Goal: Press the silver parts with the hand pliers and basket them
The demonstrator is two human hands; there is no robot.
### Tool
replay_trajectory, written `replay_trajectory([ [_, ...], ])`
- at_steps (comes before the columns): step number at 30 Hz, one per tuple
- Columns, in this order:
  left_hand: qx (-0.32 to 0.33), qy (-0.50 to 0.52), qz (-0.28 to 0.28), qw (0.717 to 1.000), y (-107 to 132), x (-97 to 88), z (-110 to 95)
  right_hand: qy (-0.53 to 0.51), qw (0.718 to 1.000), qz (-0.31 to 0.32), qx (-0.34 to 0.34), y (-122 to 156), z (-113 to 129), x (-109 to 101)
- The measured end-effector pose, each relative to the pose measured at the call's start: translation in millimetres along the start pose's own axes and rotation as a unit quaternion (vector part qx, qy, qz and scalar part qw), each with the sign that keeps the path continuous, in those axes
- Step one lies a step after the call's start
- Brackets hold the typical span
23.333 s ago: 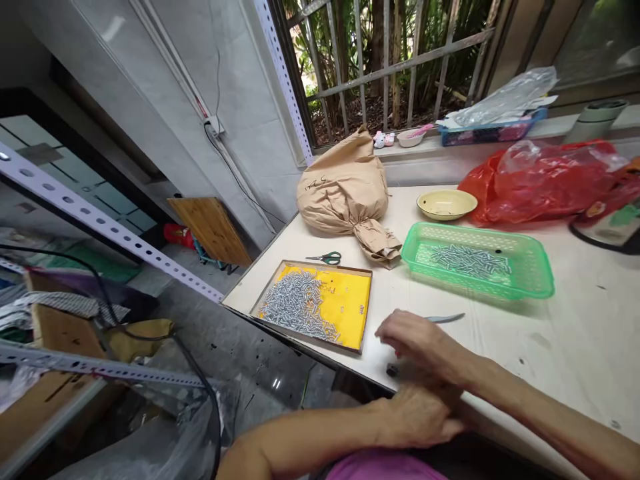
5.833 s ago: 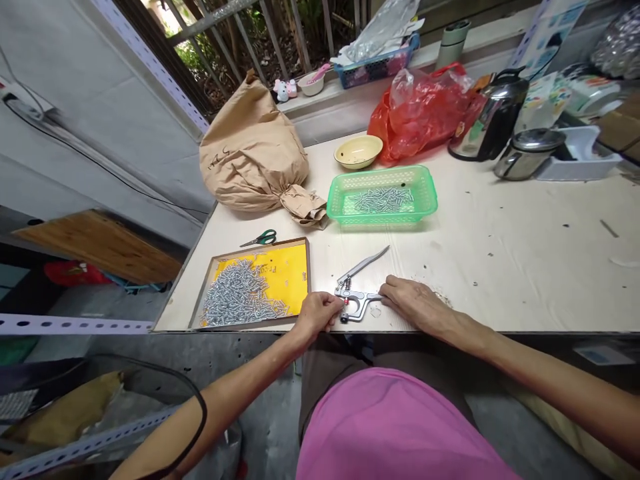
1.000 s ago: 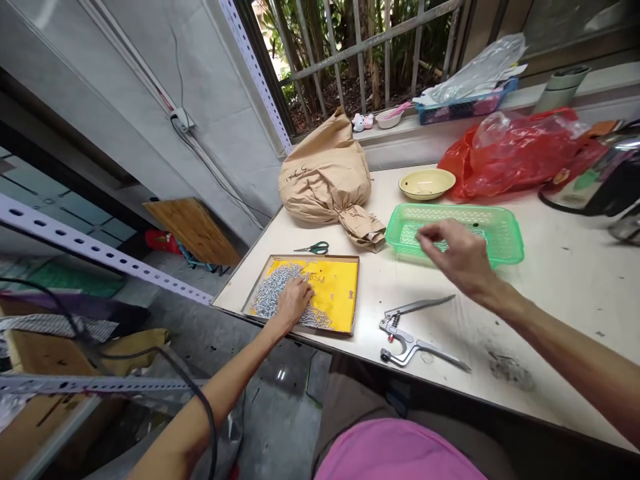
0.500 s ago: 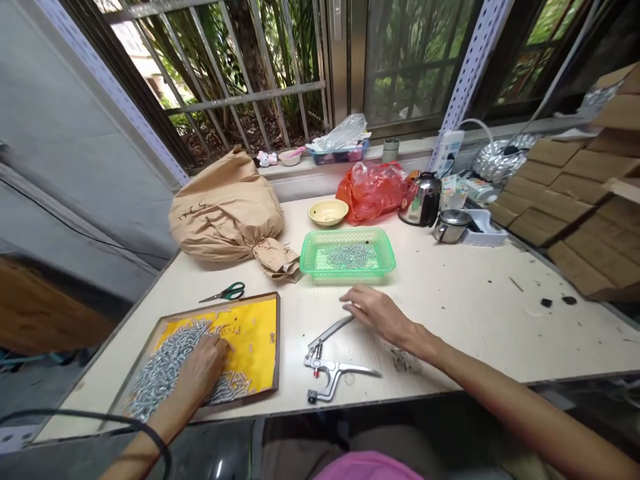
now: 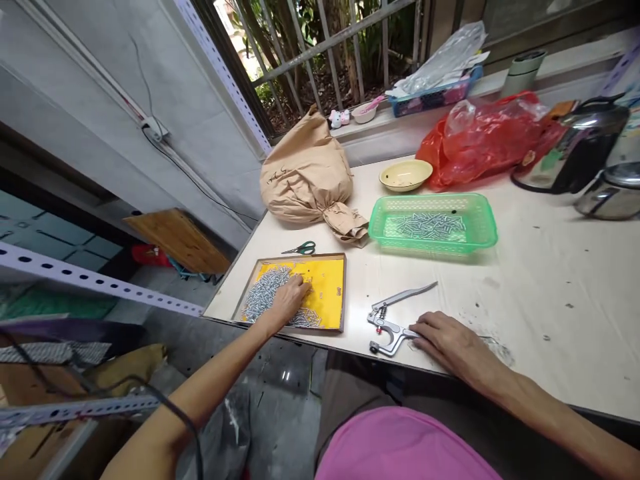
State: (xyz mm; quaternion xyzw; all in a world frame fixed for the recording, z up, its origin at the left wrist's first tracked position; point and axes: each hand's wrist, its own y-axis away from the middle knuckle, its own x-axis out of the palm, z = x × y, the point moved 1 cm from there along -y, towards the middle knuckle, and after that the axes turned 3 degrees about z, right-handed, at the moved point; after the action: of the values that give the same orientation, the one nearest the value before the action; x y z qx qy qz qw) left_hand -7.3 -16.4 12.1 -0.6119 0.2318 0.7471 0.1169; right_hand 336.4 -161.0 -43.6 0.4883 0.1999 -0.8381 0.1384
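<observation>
My left hand (image 5: pixel 289 300) is over a shallow tray (image 5: pixel 343 293) with a yellow lining, beside a heap of small silvery metal pieces (image 5: pixel 265 288). Its fingers are bent and drawn together at the yellow lining; what they pinch, if anything, is hidden. Silver hand pliers (image 5: pixel 393 328) with a spring and a C-shaped jaw lie on the table, handles spread apart. My right hand (image 5: pixel 453 343) has its fingers closed around the end of the lower handle. Beyond the pliers stands a green plastic basket (image 5: pixel 430 248) holding more of the thin metal pieces (image 5: pixel 431 227).
Green-handled scissors (image 5: pixel 304 248) lie behind the tray. A tied brown paper sack (image 5: pixel 310 177), a yellow bowl (image 5: pixel 405 175), a red plastic bag (image 5: pixel 480 147) and a kettle (image 5: pixel 570 150) line the back. Small clear bits (image 5: pixel 497 348) lie beside my right hand. The table's front edge is close.
The view has swung left and down. My right hand has moved from near the upper handle to the pliers' lower handle. My left hand stays in the tray.
</observation>
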Motion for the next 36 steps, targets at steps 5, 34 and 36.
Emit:
replay_trajectory([
  [5, 0.046, 0.012, -0.004, 0.999, -6.0, -0.7, -1.1, 0.018, 1.0, -0.004, 0.001, -0.3, 4.1, -1.3],
  [34, -0.199, 0.603, 0.251, 0.731, 6.5, -1.7, -153.6, 0.12, 0.989, 0.068, 0.047, -20.1, 2.1, -11.7],
  [36, -0.192, 0.603, 0.275, 0.724, 3.8, -3.0, -152.3, 0.118, 0.988, 0.088, 0.053, -23.5, 2.2, -16.1],
])
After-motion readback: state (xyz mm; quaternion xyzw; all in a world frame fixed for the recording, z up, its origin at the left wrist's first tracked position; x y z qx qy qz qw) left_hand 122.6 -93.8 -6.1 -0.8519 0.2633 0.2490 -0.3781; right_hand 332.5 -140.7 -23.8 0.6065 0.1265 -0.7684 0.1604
